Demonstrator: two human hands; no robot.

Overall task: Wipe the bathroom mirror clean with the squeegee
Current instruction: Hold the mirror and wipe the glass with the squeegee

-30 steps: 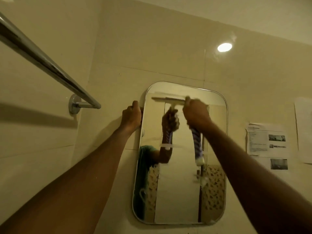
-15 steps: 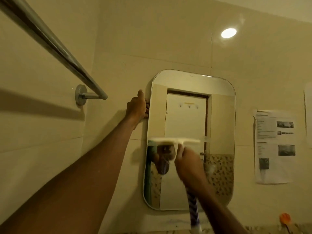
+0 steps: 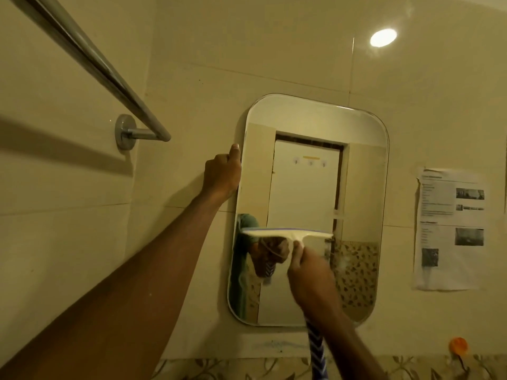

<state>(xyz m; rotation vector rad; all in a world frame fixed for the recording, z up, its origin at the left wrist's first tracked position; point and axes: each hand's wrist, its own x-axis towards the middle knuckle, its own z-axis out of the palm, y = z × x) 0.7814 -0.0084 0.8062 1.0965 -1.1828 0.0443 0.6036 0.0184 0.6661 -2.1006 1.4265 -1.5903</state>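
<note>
A tall mirror with rounded corners point(image 3: 359, 171) hangs on the tiled wall. My left hand point(image 3: 222, 175) grips its left edge near the top, thumb up. A white squeegee point(image 3: 285, 233) lies with its blade level across the left half of the glass, a little below mid-height. My right hand point(image 3: 311, 272) is closed round its handle just under the blade. The handle's blue-and-white striped lower end point(image 3: 317, 352) sticks out below my wrist. The glass reflects both hand and squeegee, plus a white door.
A chrome towel rail point(image 3: 90, 64) juts from the left wall at head height, close to my left arm. A printed paper sheet point(image 3: 450, 229) is stuck to the wall right of the mirror. An orange hook point(image 3: 457, 345) sits low at the right.
The squeegee has gone from the mirror's top edge down to about mid-height, then barely moved in the last half second. My left hand has kept its grip on the mirror's edge.
</note>
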